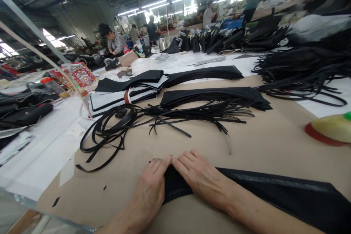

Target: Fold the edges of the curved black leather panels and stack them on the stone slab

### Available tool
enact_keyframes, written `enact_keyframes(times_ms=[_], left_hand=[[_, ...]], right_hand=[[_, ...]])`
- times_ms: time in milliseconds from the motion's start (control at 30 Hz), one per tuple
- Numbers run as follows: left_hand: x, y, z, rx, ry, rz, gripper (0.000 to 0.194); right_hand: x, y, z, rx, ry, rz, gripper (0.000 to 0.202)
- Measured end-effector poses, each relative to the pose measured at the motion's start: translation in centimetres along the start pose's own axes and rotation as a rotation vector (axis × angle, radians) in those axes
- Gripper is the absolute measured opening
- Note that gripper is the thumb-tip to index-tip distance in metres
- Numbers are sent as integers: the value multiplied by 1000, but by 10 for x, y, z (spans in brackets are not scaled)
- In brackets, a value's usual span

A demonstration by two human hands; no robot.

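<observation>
A long, curved black panel (276,186), leather or fabric, lies on the brown sheet (290,135) at the front, with a shinier strip along its far edge. My left hand (152,179) is closed on the panel's left end, fingers curled over its far corner. Beside it, my right hand (199,175) bends its fingers over the far edge, and its thumb side nearly meets my left thumb. The fingers hide the edge between them. My right forearm crosses over the panel.
Beyond my hands lie loose black strips (197,111), a coil of strips (109,128) and stacked black panels (214,95). A yellowish bottle (331,129) lies at the right, near a heap of black straps (301,65). A pole (46,36) slants at the left. Co-workers are farther back.
</observation>
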State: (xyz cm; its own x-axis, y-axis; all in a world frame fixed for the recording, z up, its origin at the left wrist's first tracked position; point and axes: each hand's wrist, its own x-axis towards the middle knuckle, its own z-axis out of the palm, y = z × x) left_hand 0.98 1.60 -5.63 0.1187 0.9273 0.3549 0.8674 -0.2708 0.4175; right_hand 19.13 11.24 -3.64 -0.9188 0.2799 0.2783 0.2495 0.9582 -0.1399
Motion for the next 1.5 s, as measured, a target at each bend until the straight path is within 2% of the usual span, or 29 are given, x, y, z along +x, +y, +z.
enact_keyframes(times_ms=[133, 300, 433, 767, 1033, 1200, 1367, 1500], left_hand=[[0, 4, -5, 32, -70, -7, 55], [4, 10, -7, 66, -117, 25, 44], [5, 9, -8, 127, -145, 68, 43], [8, 12, -11, 316, -126, 218, 47], [11, 11, -9, 324, -80, 268, 45], [17, 8, -7, 208, -186, 293, 35], [21, 8, -6, 266, -291, 296, 45], [25, 9, -5, 327, -309, 312, 47]], right_hand=[[-12, 13, -5, 38, -45, 1, 14], [-25, 21, -12, 20, -66, -49, 8], [-30, 22, -14, 1, -53, -56, 5], [-44, 23, -18, -38, -26, -23, 12], [-60, 29, -22, -48, -29, -25, 15], [-69, 33, -27, -40, -52, 2, 14], [-78, 37, -33, -35, -76, 20, 14], [-88, 41, -35, -30, -72, 25, 15]])
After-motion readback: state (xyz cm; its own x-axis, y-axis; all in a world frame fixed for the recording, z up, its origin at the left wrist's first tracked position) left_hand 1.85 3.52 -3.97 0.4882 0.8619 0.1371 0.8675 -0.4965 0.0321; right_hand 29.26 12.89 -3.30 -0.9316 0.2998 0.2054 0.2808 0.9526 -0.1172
